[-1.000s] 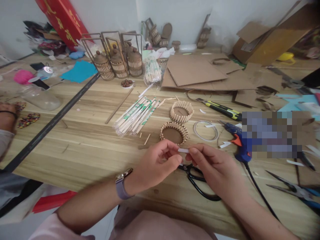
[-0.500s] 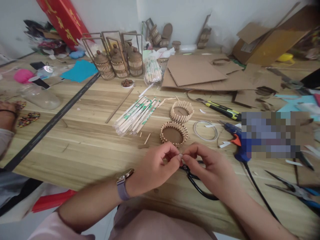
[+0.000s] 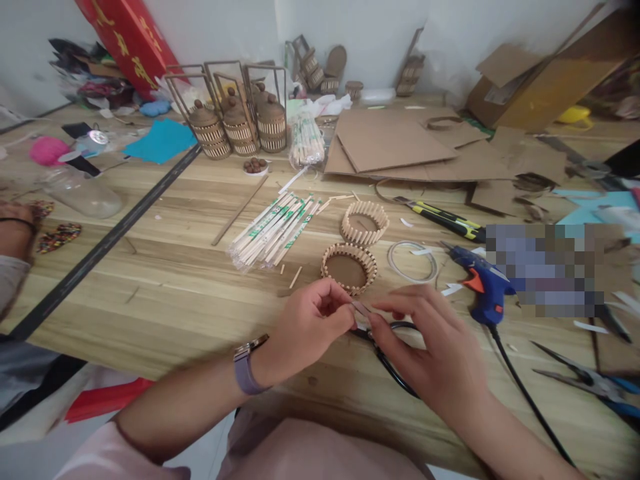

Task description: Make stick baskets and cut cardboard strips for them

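Note:
Between my hands, over the near edge of the table, is a small thin brownish strip (image 3: 361,309). My left hand (image 3: 313,330) pinches one end of it between thumb and fingers. My right hand (image 3: 430,340) has its thumb and forefinger at the other end, loosely closed about it. Beneath my hands lie black-handled scissors (image 3: 393,370), partly covered by my fingers. Just beyond, a round cardboard tray ringed with short stick pieces (image 3: 347,270) stands on the table, and a second stick-ringed tray (image 3: 365,223) stands behind it.
To the right are a tape ring (image 3: 413,262), a blue glue gun (image 3: 487,297), a utility knife (image 3: 445,221) and pliers (image 3: 590,380). Wrapped chopsticks (image 3: 275,230) lie left of the trays. Lidded stick baskets (image 3: 240,130) and cardboard sheets (image 3: 395,143) are behind. Another person's arm (image 3: 15,240) is far left.
My right hand's fingers have parted and shifted slightly right, so more of the strip shows. My left hand has hardly moved.

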A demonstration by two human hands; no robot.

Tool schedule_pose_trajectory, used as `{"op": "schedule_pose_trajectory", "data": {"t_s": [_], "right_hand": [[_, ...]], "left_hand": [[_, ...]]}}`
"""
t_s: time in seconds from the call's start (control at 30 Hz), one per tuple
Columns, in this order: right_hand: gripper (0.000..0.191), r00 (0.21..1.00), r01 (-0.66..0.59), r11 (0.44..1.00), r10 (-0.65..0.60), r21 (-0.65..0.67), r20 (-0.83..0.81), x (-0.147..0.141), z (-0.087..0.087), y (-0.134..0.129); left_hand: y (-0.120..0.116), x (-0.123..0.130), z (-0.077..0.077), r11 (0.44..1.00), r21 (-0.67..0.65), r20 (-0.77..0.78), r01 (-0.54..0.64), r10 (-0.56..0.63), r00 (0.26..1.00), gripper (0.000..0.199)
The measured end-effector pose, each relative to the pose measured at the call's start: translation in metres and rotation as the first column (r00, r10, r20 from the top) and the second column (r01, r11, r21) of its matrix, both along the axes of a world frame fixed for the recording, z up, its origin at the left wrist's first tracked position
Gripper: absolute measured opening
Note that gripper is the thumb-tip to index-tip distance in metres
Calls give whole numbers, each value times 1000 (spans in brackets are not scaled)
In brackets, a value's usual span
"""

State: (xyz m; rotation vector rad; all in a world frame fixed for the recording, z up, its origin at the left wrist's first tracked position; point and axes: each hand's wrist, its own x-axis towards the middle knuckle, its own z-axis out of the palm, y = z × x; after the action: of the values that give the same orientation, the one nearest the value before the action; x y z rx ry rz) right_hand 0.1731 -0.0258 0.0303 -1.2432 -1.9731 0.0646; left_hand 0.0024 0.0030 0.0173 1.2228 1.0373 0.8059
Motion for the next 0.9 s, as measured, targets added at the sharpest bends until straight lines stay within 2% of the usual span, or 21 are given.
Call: {"op": "schedule_pose_trajectory", "data": {"t_s": [0.1,0.27,0.57,0.8,0.9], "right_hand": [[8,991,-2,995,-11,96,130,-2,0,-2],[13,986,24,999,-32,48,165,-4,-5,-3],[18,989,-14,1000,17,-23,148,1,-7,0],[20,980,-78,993,94,-91,177,7,-6,3],[19,972,-87,993,101,-75,213,7,-7,4]], "left_hand": [[-1,1,-1,1000,7,-17,-10,10,1000,5],[-3,1,-1,996,83,-71,13,-7,997,6],[-6,-2,-3,967,247,-204,64,-13,979,7],[-6,-2,0,915,383,-273,127,-19,962,6],[-6,-2,0,899,416,-288,139,-15,957,7]]}}
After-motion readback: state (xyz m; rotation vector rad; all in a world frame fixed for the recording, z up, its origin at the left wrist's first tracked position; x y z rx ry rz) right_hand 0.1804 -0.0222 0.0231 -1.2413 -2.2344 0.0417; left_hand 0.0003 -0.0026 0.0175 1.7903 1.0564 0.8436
